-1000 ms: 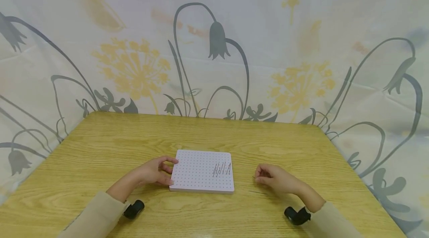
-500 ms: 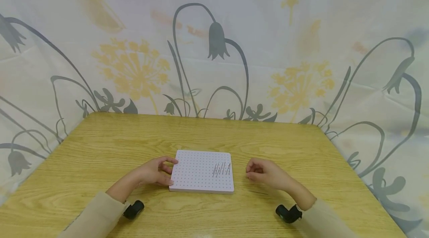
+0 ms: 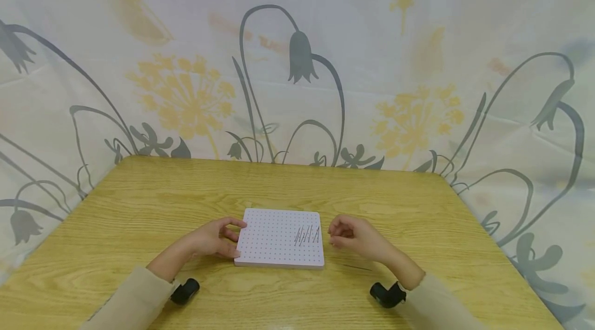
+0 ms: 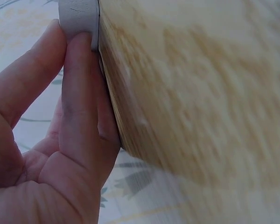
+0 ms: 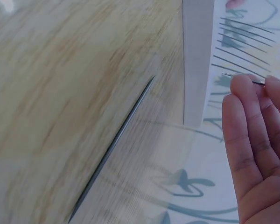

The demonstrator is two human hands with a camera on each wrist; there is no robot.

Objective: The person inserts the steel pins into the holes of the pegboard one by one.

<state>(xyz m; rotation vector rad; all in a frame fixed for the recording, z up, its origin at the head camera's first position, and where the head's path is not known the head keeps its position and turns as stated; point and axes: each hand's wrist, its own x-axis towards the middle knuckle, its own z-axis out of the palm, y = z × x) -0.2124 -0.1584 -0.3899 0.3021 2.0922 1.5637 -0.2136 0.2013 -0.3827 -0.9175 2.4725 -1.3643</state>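
A white board [image 3: 269,239] dotted with rows of small holes lies on the wooden table. Several thin dark needles [image 5: 245,39] stand up from its right part, as the right wrist view shows. My left hand [image 3: 214,237] touches the board's left edge with thumb and fingertips. In the left wrist view the extended fingers [image 4: 77,93] meet the board's pale side [image 4: 79,16]. Just off the right edge, my right hand [image 3: 355,237] pinches a needle [image 5: 227,74] between thumb and fingers, its point towards the standing ones. Another needle [image 3: 358,267] lies on the table beneath that hand.
The wooden table [image 3: 162,185] reaches back to a cloth [image 3: 209,25] printed with flowers. Each wrist wears a black camera [image 3: 185,291] below a beige sleeve [image 3: 132,299].
My right hand has moved left with its needle, from out on the table to beside the board's right edge. The left hand and the board have stayed in place.
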